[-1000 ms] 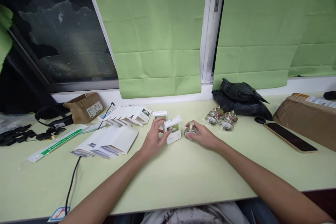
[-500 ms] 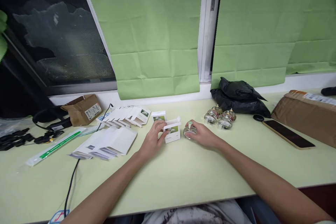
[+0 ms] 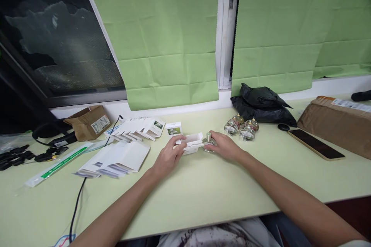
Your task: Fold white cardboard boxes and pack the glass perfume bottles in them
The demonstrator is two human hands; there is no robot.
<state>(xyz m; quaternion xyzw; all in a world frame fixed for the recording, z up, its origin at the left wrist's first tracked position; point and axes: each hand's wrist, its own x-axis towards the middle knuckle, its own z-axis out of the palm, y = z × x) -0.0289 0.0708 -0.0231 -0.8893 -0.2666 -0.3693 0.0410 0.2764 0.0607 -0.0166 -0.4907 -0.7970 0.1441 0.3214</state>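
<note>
— Two hands at work on the counter, yes? What lies far left?

— Black clips, a long packet with a green stripe, a black cable running toward the near edge, and a torn brown carton by the wall.

— And next?

— Flat white cartons in two fans: one pile nearer, one row behind it. Just right of the row stands a small closed box with a green picture.

— The left hand?

— The left hand pinches the open white box, which lies on its side, mouth to the right.

— The right one?

— The right hand curls around a small glass bottle, fingers closed on it, holding it right at the box's open end. I cannot tell whether it has entered.

— Further right?

— A cluster of like bottles, near the hand but apart. Behind them a black bag against the wall, then a small dark disc, a phone lying flat, and a brown parcel at the far right.
</note>
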